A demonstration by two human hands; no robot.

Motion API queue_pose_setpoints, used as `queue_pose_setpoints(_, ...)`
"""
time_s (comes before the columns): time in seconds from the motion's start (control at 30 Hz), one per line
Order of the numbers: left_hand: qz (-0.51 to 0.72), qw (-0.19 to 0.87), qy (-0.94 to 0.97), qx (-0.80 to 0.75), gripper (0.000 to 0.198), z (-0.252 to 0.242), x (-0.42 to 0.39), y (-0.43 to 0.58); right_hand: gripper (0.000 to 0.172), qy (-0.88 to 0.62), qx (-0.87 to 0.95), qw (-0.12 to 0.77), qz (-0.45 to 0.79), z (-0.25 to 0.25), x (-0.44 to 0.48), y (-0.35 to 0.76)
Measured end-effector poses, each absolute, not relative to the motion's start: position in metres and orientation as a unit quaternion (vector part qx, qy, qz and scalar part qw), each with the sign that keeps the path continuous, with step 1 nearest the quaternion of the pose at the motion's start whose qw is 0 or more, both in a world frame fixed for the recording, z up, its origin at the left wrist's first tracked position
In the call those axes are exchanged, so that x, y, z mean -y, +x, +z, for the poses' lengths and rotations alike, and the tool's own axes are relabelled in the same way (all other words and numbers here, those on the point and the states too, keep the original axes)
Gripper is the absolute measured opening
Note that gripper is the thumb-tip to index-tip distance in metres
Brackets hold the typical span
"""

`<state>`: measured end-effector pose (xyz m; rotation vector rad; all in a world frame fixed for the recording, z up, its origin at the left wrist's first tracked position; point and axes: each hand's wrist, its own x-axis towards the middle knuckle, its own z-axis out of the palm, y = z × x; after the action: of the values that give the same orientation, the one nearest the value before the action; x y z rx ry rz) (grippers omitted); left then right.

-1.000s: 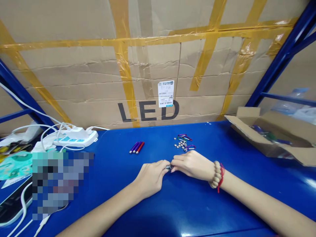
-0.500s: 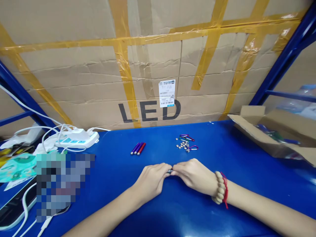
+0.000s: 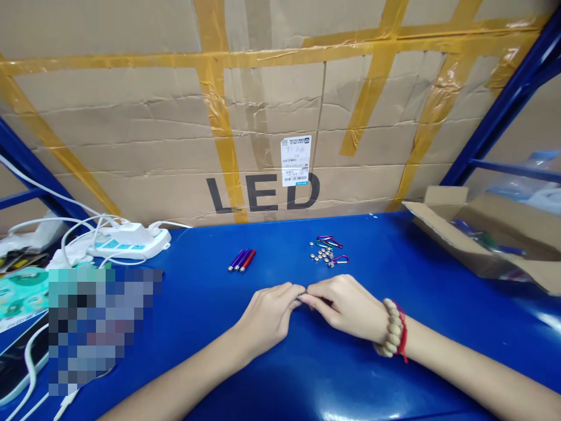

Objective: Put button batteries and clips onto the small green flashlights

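My left hand (image 3: 267, 313) and my right hand (image 3: 346, 304) meet fingertip to fingertip above the blue table. Both are closed, pinching a small dark metallic piece (image 3: 300, 297) between them; the fingers cover most of it, so its exact kind does not show. Just beyond the right hand lie several small silver discs like button cells (image 3: 323, 254) and coloured carabiner clips (image 3: 329, 241). One purple carabiner (image 3: 340, 259) rests closest to that hand. Up and left of the left hand, three slim metal tubes (image 3: 242, 261) with silver ends, purple and red, lie side by side.
A large taped cardboard box (image 3: 166, 128) forms the back wall. To the right stands an open carton (image 3: 486, 257) with coloured items inside. A white power strip (image 3: 131, 242) with cables and a phone-like device (image 3: 17, 362) occupy the left. Blue rack posts (image 3: 499, 111) rise at the sides.
The hands keep their pinch, with the right fingers slightly shifted and less of the metallic piece showing. The whole view has moved a little.
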<state>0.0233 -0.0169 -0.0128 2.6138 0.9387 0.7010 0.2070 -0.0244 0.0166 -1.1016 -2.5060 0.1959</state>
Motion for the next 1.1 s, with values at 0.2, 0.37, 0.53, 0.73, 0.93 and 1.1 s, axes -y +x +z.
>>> queue_pose_setpoints(0.2,0.236,0.173,0.887,-0.356,0.018,-0.007,0.018,0.025,0.03,-0.245,0.937,0.207,-0.141,0.027,0.01,0.227)
queue_pose_setpoints(0.37,0.232,0.196,0.881,-0.364,0.017,-0.005,0.017,0.025,0.03,-0.174,0.945,0.205,-0.187,0.029,0.007,0.233)
queue_pose_setpoints(0.53,0.227,0.203,0.882,-0.36,0.015,-0.007,0.016,0.025,0.029,-0.164,0.945,0.223,-0.172,0.029,0.008,0.233)
queue_pose_setpoints(0.73,0.218,0.233,0.889,-0.328,0.017,-0.006,0.017,0.023,0.031,-0.166,0.951,0.231,-0.121,0.028,0.008,0.231)
queue_pose_setpoints(0.93,0.219,0.227,0.904,-0.288,0.019,-0.004,0.019,0.019,0.032,-0.181,0.945,0.274,-0.011,0.023,0.01,0.227)
queue_pose_setpoints(1.1,0.226,0.217,0.903,-0.292,0.017,-0.006,0.017,0.018,0.026,-0.198,0.935,0.292,0.026,0.016,0.007,0.225)
